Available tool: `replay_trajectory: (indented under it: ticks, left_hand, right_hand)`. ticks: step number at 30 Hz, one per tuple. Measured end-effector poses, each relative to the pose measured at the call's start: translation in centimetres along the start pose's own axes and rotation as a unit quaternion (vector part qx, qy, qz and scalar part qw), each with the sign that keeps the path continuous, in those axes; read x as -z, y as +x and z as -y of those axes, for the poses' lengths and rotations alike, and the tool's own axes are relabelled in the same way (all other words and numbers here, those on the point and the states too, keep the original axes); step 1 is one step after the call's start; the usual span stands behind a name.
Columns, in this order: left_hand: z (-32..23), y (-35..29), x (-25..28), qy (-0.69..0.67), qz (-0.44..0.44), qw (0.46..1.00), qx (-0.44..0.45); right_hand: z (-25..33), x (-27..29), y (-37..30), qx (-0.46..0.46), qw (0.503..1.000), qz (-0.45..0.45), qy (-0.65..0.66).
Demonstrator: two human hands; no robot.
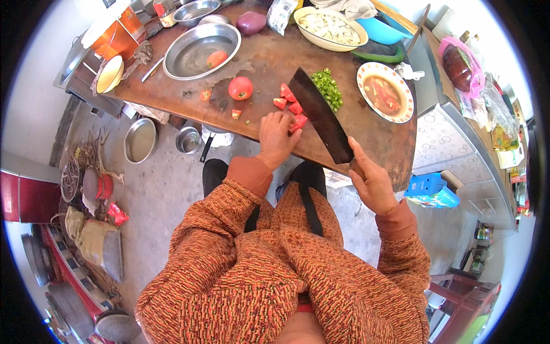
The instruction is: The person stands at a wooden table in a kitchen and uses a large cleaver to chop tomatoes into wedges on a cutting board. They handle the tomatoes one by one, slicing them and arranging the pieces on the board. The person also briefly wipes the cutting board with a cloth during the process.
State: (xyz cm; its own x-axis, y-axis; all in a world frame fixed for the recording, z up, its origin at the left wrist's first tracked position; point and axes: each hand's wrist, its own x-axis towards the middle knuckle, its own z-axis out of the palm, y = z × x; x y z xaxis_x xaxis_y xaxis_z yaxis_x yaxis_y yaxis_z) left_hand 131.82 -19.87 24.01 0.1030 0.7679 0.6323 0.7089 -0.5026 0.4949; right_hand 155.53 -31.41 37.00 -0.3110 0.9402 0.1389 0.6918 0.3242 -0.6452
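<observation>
Cleaver (322, 117); stained table (269, 60); grey floor (172, 186)

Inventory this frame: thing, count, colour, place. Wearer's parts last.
Table: 1, brown, upper centre
Cleaver: 1, dark, table's right half
Tomato pieces: several, red, left of cleaver
Whole tomato: 1, red, table's middle
Metal basins: 2, silver, table's left
Possible tomato: 1, red, in nearer basin
Chopped green pepper: 1 pile, green, right of cleaver
Long green vegetable: 1, green, far right
Purple vegetable: 1, purple, table's far side
Bowl of white pieces: 1, cream, far side
Blue basin: 1, blue, far right
Dotted-rim bowl: 1, white-orange, table's right
Bucket: 1, orange, far left
Bag: 1, pink, right
Rest too cluttered.
Left hand: 1, rust-cuffed, at tomato pieces
Right hand: 1, rust-cuffed, on cleaver
Sleeves: 2, orange-patterned, lower half
</observation>
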Motion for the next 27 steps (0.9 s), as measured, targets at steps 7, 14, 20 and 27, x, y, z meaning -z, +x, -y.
replay_trajectory:
  ticks: [7,14,20,27]
  left_hand:
    - [0.2,-0.9,1.7,-0.015,-0.016,1.0,0.016]
    - [0.4,-0.9,2.0,-0.012,-0.011,1.0,-0.019]
    - [0.6,-0.9,1.8,0.004,-0.004,1.0,-0.02]
    - [0.6,-0.6,1.9,0.008,0.008,0.999,-0.032]
  right_hand:
    - [-0.4,-0.5,0.3,0.067,0.992,0.042,-0.095]
    - [0.0,-0.6,0.1,0.074,0.976,0.098,-0.177]
    - [0.8,-2.3,1.5,0.033,0.96,0.146,-0.238]
    - [-1.8,-4.3,6.3,0.063,0.99,0.063,-0.112]
